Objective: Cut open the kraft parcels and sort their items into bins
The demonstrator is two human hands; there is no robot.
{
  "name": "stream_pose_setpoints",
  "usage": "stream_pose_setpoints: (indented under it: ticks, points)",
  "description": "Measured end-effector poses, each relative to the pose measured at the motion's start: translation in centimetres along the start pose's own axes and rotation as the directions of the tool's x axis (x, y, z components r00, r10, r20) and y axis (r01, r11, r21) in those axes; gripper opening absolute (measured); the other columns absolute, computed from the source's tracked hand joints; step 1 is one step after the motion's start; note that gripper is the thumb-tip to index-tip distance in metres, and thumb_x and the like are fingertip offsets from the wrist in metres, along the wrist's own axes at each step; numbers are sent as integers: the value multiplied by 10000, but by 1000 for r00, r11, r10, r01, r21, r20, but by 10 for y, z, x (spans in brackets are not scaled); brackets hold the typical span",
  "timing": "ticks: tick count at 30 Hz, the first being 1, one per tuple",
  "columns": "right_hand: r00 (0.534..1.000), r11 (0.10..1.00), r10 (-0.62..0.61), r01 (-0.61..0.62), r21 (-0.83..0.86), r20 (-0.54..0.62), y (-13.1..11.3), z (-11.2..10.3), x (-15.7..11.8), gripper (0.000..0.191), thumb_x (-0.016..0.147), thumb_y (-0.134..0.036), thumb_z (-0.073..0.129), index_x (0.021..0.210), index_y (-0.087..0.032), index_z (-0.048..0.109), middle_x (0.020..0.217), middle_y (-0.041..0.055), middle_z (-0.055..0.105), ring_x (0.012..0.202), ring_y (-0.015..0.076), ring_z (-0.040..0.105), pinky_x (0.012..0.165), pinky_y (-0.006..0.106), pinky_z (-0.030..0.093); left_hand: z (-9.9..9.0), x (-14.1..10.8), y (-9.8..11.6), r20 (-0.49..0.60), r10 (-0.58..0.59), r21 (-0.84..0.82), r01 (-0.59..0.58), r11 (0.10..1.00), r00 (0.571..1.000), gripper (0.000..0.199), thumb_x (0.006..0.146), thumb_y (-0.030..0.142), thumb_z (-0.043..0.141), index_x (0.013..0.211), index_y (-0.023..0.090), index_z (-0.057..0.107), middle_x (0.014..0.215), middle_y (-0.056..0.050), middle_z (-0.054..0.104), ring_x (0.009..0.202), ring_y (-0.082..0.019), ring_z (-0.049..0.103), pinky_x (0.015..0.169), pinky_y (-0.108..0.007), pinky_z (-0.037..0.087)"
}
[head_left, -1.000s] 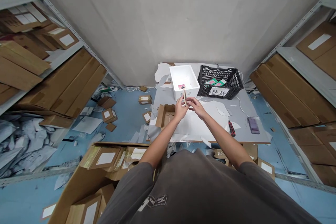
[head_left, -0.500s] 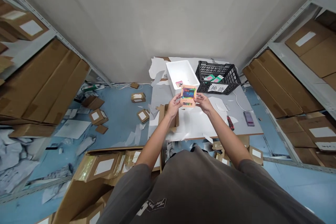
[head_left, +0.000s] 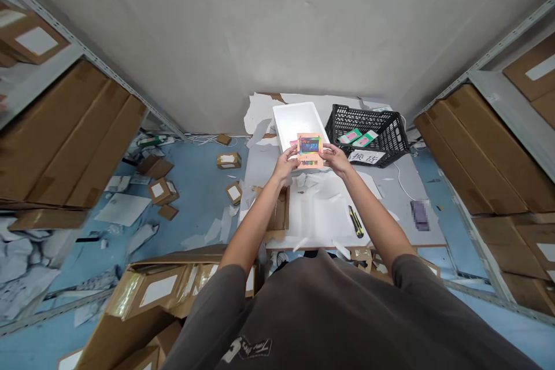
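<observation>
Between my two hands is a flat, square, peach-pink packet [head_left: 310, 164] with a shiny rainbow-coloured panel on its face. The fingers of my left hand [head_left: 286, 164] grip its left edge, while my right hand [head_left: 336, 159] pinches the right edge. It is held up over the near end of a white tray [head_left: 296, 117]. A pink item inside the tray is mostly covered by the packet. To the right stands a black plastic crate [head_left: 381, 157] with green-and-pink packs [head_left: 365, 139] in it. A yellow-and-black utility knife [head_left: 355, 221] lies left of my right forearm.
An opened cardboard box [head_left: 281, 211] lies by my left forearm on the table [head_left: 255, 176], among paper scraps. A blurred purple object [head_left: 420, 215] is at the right. Shelves of cartons [head_left: 87, 133] flank both sides; small boxes [head_left: 228, 160] litter the blue floor.
The packet and both hands have risen slightly towards the tray, covering more of the pink item. The view has shifted; a yellow-and-black knife now shows, and the red-and-black one is out of sight.
</observation>
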State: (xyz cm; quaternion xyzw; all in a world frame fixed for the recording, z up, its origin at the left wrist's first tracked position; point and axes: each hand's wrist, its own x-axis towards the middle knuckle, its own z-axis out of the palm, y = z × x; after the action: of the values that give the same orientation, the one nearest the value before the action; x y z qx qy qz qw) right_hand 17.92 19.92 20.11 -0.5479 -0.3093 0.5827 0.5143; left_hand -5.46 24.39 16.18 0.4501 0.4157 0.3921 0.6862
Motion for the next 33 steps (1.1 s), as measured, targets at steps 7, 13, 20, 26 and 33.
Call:
stream_pose_setpoints:
  ticks: [7,13,20,26,33]
  points:
    - [999,979,27,-34,-199,-39,-34,-15,125,504,874,-410,846,1343,-269,727,1279,99,768,1140,266,724,905,428,661,-5,91,36,-294,-37,154,86,984,955,829,851,341,848,1621,275,550,1630,-166,566,1445,-325,596,1134,-471,536]
    - [1000,963,0,-5,-271,-20,-39,-42,119,581,959,-482,756,1507,-325,647,1440,102,718,1198,263,724,940,438,662,-13,78,41,-316,-48,170,106,980,947,816,931,502,793,1670,364,477,1703,-131,507,1570,-341,488,1189,-529,486]
    - [999,980,-38,30,-199,-38,-21,-40,26,567,934,-495,785,1458,-323,651,1359,87,753,1179,264,740,962,488,660,-8,15,30,-119,-28,164,48,985,992,807,931,532,782,1667,420,471,1729,-99,470,1600,-326,455,1230,-545,453]
    - [987,982,24,-53,-182,-158,49,-68,-77,543,929,-492,785,1427,-322,653,1332,71,760,1177,253,735,976,474,648,8,-55,-48,4,-112,185,109,977,994,788,918,537,812,1641,430,517,1722,-95,489,1587,-350,462,1231,-573,427]
    - [950,963,162,-211,-166,-267,151,-117,-146,517,893,-469,790,1375,-315,689,1291,63,755,1126,232,730,947,429,641,34,-129,-175,-40,-307,242,307,920,951,741,906,452,832,1594,324,588,1708,-148,503,1495,-343,562,1191,-531,470]
